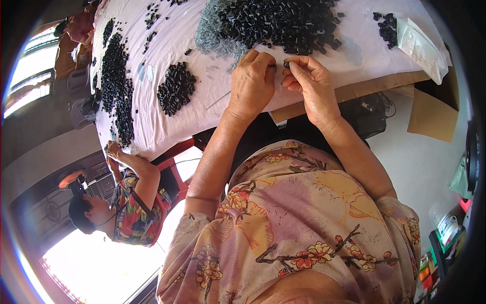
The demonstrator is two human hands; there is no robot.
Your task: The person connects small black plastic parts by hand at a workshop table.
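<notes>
My left hand [253, 81] is closed in a pinch at the table's near edge, with a bit of something dark at its fingertips that is too small to name. Facing it, my right hand [316, 86] pinches a small black plastic piece [286, 65] between thumb and forefinger. Just beyond both hands lies a large heap of short black tube-like pieces [283, 25]. Against its left side sits a pile of small clear greyish pieces [215, 30]. A smaller mound of black pieces [175, 88] is left of my left hand, and a thin rod [217, 100] lies nearby.
A pale cloth [152, 121] covers the table. Along its left side runs a long spread of black pieces [116, 86], where a co-worker [134, 202] sits. At right are a small black pile [387, 30], a white plastic bag [420, 48] and an open cardboard box [433, 114].
</notes>
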